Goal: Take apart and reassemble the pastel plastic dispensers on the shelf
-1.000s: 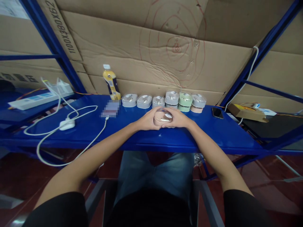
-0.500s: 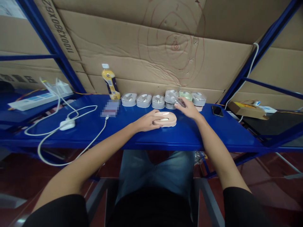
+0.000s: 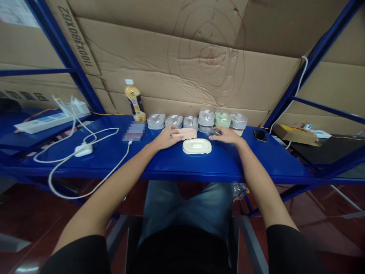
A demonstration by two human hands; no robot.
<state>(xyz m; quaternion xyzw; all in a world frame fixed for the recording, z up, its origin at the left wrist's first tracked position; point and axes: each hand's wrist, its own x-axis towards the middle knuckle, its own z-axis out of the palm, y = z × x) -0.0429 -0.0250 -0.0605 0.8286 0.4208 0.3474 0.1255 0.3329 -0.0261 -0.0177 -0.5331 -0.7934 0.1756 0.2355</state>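
Observation:
My left hand [image 3: 166,137] is closed on the left end of a pink oval case cover [image 3: 188,133], held above and behind a cream oval tray [image 3: 196,151]. This tray lies on the blue table, with a pale raised part in its middle. To the right, my right hand [image 3: 228,134] has its fingers round a clear plastic lid [image 3: 216,131], close to the table. Behind both hands stands a row of small oval cases, several grey [image 3: 156,121] and one green [image 3: 222,118], with clear lids. Some at the right are stacked.
At the back left stand a yellow-labelled bottle [image 3: 135,101] and a blurred-out phone [image 3: 133,131] on a white cable [image 3: 114,167]. A power strip [image 3: 54,120] lies further left. On the right are a black phone [image 3: 261,135] and an open cardboard box [image 3: 296,135].
My left hand has lifted the pink cover off the cream tray and moved it back and left, baring the tray. My right hand has lowered slightly with the clear lid.

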